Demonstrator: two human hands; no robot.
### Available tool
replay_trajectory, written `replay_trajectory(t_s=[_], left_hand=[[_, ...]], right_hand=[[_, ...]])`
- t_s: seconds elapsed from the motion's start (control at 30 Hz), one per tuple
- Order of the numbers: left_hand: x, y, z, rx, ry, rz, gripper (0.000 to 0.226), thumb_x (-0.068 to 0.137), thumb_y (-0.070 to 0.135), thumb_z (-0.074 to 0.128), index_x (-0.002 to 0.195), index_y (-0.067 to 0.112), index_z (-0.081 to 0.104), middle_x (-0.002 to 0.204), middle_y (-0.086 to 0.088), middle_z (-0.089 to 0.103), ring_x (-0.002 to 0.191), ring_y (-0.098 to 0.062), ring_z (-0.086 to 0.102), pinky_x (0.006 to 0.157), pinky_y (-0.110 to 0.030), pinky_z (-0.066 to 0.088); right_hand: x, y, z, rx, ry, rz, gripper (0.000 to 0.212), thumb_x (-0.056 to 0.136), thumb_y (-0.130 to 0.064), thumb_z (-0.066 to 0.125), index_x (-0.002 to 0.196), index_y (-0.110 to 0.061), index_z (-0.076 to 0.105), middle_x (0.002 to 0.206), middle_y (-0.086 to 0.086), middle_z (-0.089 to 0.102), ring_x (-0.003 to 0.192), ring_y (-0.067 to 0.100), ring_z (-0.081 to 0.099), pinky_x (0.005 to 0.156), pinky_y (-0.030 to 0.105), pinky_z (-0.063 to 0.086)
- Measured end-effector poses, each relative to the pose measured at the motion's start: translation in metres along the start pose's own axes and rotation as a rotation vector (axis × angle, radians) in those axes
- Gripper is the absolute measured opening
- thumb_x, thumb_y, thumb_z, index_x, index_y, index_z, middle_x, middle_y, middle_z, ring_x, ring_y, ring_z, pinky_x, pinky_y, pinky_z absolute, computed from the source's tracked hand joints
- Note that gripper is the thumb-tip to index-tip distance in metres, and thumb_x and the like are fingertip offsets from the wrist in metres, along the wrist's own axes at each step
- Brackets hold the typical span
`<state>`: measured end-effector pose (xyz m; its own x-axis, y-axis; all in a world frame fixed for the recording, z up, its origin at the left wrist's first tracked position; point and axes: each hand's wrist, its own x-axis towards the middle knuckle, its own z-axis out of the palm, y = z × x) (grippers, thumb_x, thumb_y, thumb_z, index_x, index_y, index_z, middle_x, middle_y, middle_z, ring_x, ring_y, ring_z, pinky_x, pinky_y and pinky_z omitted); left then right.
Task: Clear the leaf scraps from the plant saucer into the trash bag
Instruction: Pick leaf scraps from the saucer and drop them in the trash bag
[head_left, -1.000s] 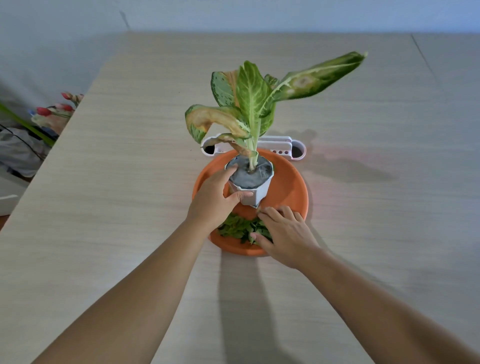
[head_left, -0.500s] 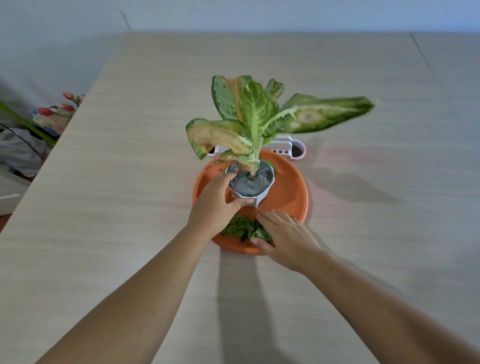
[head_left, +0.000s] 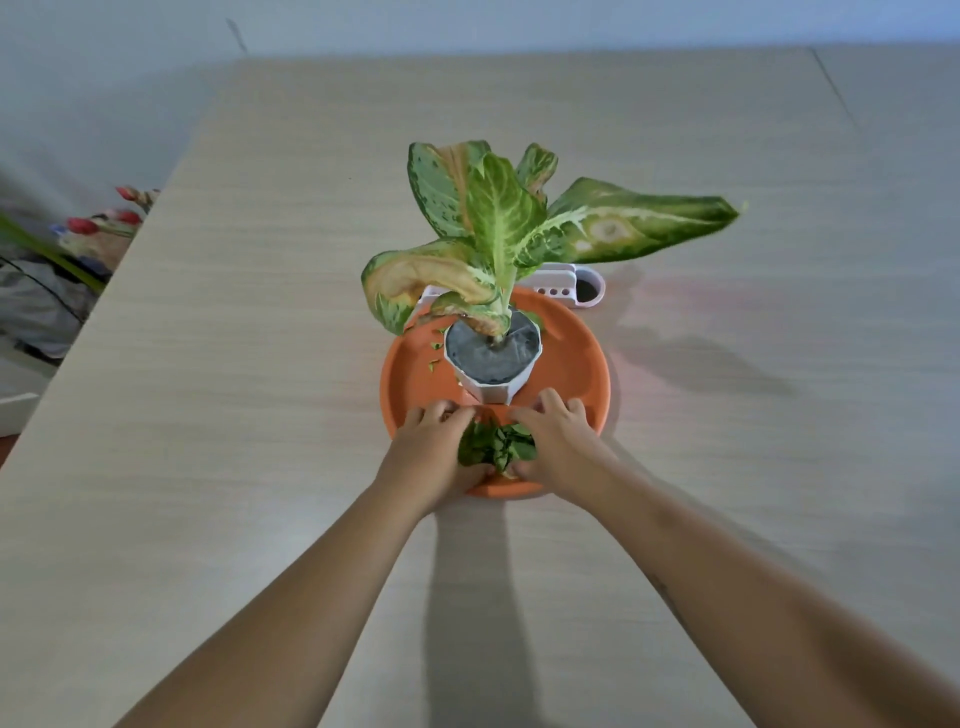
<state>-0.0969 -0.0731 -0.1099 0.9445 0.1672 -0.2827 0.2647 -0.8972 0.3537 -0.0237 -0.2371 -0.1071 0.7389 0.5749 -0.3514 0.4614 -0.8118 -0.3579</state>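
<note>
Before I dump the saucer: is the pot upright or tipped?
Upright: the white pot stands on the orange saucer, soil surface level.

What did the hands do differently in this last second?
The left hand let go of the white plant pot and dropped beside the right hand; both now cup the green leaf scraps. The orange saucer stayed put.

Scraps (head_left: 496, 446) are lying in the saucer (head_left: 571, 364) between the fingers (head_left: 441, 413) of the 2 hands; the pot (head_left: 491, 364) is standing just beyond the fingertips, a holder (head_left: 582, 286) sitting behind it.
</note>
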Motion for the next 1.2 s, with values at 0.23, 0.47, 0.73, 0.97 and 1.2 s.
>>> replay_trajectory(t_s=[0.23,0.47,0.73,0.97,1.2], left_hand=[[0.004,0.007,0.004,-0.174,-0.001,-0.036,0.045,0.081,0.023,0.064,0.124,0.030,0.058,0.122,-0.001,0.044,0.119,-0.025,0.037,0.094,-0.038,0.045],[0.005,0.010,0.009,-0.211,0.007,-0.009,0.030,0.077,0.022,0.065,0.107,0.021,0.063,0.106,-0.002,0.045,0.098,-0.023,0.053,0.080,-0.035,0.048],[0.008,0.019,-0.003,-0.349,0.073,-0.156,0.019,0.080,0.011,0.064,0.098,0.016,0.069,0.096,-0.003,0.063,0.088,-0.023,0.060,0.068,-0.027,0.040],[-0.004,0.018,-0.019,-1.025,0.162,-0.506,0.008,0.081,0.016,0.072,0.087,0.010,0.073,0.080,-0.003,0.073,0.071,-0.016,0.066,0.060,-0.022,0.050],[-0.027,0.022,-0.023,-1.585,0.211,-0.575,0.011,0.085,-0.002,0.066,0.096,0.000,0.065,0.083,-0.012,0.070,0.071,-0.018,0.069,0.070,-0.027,0.061]], right_hand=[[0.001,0.006,0.002,0.087,-0.002,-0.025,0.058,0.076,-0.032,0.074,0.131,-0.026,0.054,0.122,0.006,0.043,0.107,0.031,0.042,0.096,0.039,0.042],[-0.002,0.000,0.005,0.109,0.007,-0.019,0.051,0.079,-0.024,0.070,0.127,-0.023,0.054,0.117,0.008,0.040,0.101,0.032,0.045,0.089,0.036,0.044],[0.003,-0.005,-0.002,0.378,0.109,0.122,0.018,0.083,-0.004,0.060,0.098,-0.011,0.070,0.100,0.006,0.061,0.084,0.019,0.055,0.063,0.023,0.042],[-0.012,-0.004,-0.020,1.162,0.147,0.461,0.009,0.083,-0.011,0.065,0.083,-0.017,0.071,0.088,0.009,0.075,0.082,0.025,0.072,0.075,0.042,0.061],[-0.025,-0.020,-0.020,1.711,0.079,0.432,0.015,0.091,-0.001,0.057,0.103,0.001,0.064,0.105,0.022,0.070,0.093,0.030,0.068,0.084,0.040,0.057]])
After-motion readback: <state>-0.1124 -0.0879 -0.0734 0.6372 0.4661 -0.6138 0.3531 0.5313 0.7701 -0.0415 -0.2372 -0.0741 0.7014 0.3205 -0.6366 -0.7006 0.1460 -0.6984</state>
